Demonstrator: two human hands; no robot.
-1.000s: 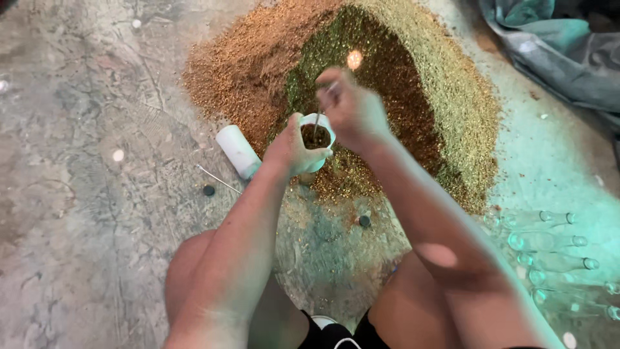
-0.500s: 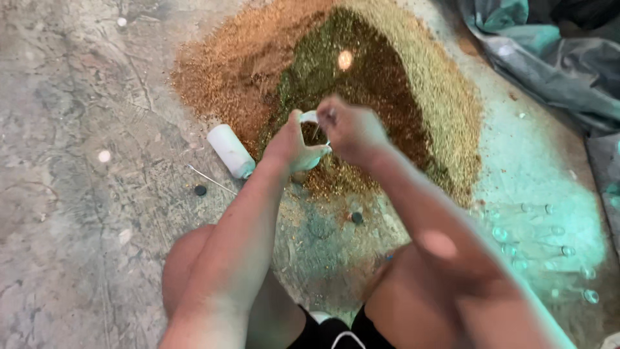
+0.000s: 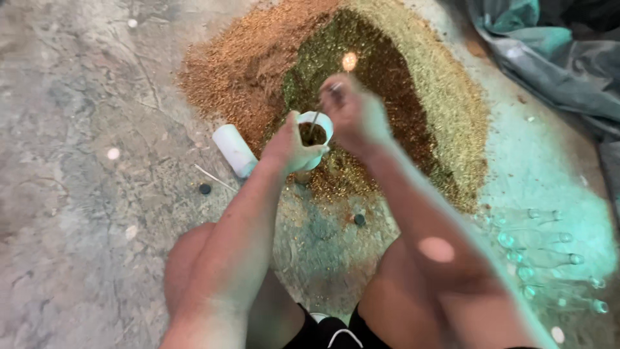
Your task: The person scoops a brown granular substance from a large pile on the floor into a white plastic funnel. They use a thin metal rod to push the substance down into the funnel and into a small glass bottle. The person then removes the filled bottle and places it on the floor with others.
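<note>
We are holding a small white cylindrical plastic cup (image 3: 315, 137) above the near edge of a broad heap of brown, orange and green granular material (image 3: 361, 84) spread on the grey concrete floor (image 3: 77, 194), and the cup is showing a dark brown fill close to its rim. We are judging the cup to be light and fairly stiff, with thin walls that could flex under a hard squeeze and a smooth side that could slip, so the wall below the rim is looking like the sound place to grip it. Our left hand (image 3: 290, 143) is wrapping around that wall, fingers and thumb closed firmly on the cup. Our right hand (image 3: 352, 116) is hovering just above and beside the rim, its fingers pinched together on a thin pale stick (image 3: 316, 119) whose lower end is dipping into the fill; the hand is blurred, so the exact finger placement is hard to tell. Just left of the cup a white cylindrical container (image 3: 234, 150) is lying on its side on the floor, with a small dark round cap (image 3: 205, 189) near it. Crumpled grey-green plastic sheeting (image 3: 549, 58) is lying at the upper right, well apart from both hands.
</note>
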